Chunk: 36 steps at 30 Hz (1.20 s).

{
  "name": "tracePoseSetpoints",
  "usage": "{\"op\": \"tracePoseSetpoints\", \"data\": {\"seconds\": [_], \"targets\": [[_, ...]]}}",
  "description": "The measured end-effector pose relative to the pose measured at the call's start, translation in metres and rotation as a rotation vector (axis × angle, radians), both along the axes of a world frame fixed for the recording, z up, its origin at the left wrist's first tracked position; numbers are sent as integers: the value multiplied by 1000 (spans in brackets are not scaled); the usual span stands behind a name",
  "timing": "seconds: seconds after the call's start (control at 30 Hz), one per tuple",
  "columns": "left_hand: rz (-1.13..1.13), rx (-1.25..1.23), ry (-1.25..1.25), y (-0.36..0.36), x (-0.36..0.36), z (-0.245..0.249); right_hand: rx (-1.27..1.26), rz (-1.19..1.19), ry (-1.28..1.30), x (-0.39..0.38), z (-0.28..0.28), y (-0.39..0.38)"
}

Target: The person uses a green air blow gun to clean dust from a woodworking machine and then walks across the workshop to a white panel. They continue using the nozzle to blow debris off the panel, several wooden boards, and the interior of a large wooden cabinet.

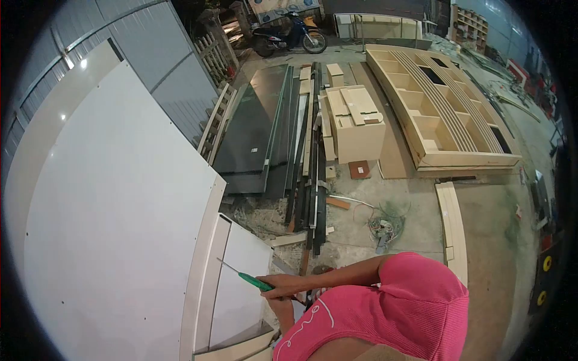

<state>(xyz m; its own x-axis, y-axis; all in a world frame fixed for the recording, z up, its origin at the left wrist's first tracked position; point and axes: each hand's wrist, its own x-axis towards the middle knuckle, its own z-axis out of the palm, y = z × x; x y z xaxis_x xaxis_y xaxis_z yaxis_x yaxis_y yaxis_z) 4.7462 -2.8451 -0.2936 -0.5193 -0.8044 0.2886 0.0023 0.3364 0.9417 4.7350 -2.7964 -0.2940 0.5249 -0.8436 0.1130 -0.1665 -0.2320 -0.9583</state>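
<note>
Right hand [279, 284] closed round green screwdriver [254, 280], nearer | shaft runs from fingers toward ten o'clock | left hand [280, 305] beneath, fingers: can't tell

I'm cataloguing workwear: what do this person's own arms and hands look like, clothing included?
Both hands are bare, without gloves. The bright pink, ribbed fabric top has a short sleeve and a thin, curving white line.

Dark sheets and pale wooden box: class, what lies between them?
Long dark bars and narrow pale strips lie between the dark sheets and the pale wooden box, in the head view.
</note>
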Motion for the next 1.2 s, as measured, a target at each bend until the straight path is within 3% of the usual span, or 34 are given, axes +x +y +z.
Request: {"op": "tracePoseSetpoints", "data": {"seconds": [0.1, 0.2, 0.3, 0.47, 0.53, 0.6, 0.83, 0.93, 1.2], "targets": [[-2, -7, -4, -22, -8, -2, 214, 134, 91, -19, 20, -24], [-16, -5, -9, -38, -18, -6, 116, -26, 27, -29, 16, -33], [-32, -6, -13, -52, -26, -10, 231, -16, 32, -50, 31, -39], [-33, -20, -11, -78, -34, -14, 143, 11, 97, -53, -13, -69], [-28, -19, -6, -84, -39, -18, 104, -4, 95, -62, -1, -73], [-20, -16, -1, -89, -43, -22, 218, -11, 75, -72, 13, -76], [28, -29, -8, -117, -48, -28, 114, -12, 87, -91, 2, -106], [40, -29, -18, -120, -51, -31, 260, 54, 152, -100, 10, -112], [36, -69, -51, -130, -60, -28, 82, 18, 159, -125, 11, -123]]}}
